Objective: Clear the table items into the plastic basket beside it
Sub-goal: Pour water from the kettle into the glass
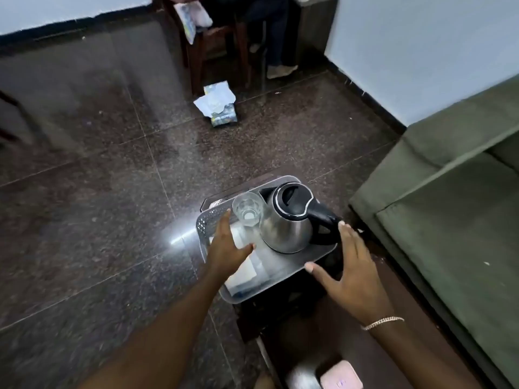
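A grey plastic basket [204, 223] rests on a small dark table [283, 310]. Inside it stand a steel electric kettle [286, 228] with a black lid and handle, and a clear drinking glass [248, 209] to the kettle's left. White paper items [247, 272] lie flat on the basket floor. My left hand [226, 248] hovers open over the basket's left side, fingertips near the glass. My right hand [351, 265] is spread open over the basket's right rim, beside the kettle handle. Neither hand holds anything.
A green sofa [449, 214] stands close on the right. A torn paper packet [217, 103] lies on the dark tiled floor ahead. A wooden chair [213, 46] with a seated person's legs is at the back. A pink-white object [341, 376] sits at the bottom edge.
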The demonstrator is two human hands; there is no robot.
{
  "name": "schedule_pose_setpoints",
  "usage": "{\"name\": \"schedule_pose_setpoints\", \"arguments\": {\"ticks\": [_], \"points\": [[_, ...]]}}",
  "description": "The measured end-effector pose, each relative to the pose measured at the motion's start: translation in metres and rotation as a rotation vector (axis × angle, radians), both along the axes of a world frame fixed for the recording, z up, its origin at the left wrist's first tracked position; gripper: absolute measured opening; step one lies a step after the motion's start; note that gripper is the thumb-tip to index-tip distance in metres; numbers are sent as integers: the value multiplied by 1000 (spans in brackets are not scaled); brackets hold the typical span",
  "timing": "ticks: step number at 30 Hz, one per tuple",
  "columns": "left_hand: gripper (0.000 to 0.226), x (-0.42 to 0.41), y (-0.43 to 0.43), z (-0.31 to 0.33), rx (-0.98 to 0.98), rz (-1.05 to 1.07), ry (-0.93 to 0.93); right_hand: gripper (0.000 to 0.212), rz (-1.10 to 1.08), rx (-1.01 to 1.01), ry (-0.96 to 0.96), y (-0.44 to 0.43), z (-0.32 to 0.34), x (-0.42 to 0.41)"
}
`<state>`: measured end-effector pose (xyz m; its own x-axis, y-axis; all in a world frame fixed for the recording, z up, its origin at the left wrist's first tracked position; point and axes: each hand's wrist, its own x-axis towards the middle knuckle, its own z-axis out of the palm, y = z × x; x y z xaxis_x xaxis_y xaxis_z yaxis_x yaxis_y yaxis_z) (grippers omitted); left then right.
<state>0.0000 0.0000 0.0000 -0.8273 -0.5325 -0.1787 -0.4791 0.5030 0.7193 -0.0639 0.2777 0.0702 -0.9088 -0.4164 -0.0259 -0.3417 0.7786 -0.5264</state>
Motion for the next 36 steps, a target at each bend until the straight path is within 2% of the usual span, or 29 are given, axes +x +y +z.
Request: {"name": "schedule_pose_setpoints", "arguments": {"ticks": [4, 7, 8, 10, 12, 16, 21, 25, 30, 36], "points": [[106, -36, -10, -24, 51, 16, 92, 91, -42, -285, 10, -15, -18, -34], [103, -55, -15, -39, 48, 76, 163, 50, -103, -359, -6, -27, -24, -53], [102, -60, -17, -39, 27, 75, 170, 46, -126, -386, -32, -30, -23, -61], [99, -67, -20, -45, 6, 67, 177, 71, -158, -460, -128, -36, -21, -77], [98, -70, -21, -49, -20, 48, 168, 92, -189, -445, -221, -42, -24, -91], [89, -72, -22, -52, -16, 60, 168, 111, -239, -396, -314, -46, -26, -102], [79, -65, -24, -47, -9, 64, 196, 113, -335, -511, -252, -50, -35, -93], [77, -48, -25, -29, 41, 59, 236, 102, -324, -654, -263, -48, -31, -84], [77, -26, -23, 13, 41, -10, 276, 98, -302, -816, -276, -27, 9, -75], [83, -14, 29, 66, 84, -172, 323, 95, -316, -1001, -218, 58, 81, -61]]}}
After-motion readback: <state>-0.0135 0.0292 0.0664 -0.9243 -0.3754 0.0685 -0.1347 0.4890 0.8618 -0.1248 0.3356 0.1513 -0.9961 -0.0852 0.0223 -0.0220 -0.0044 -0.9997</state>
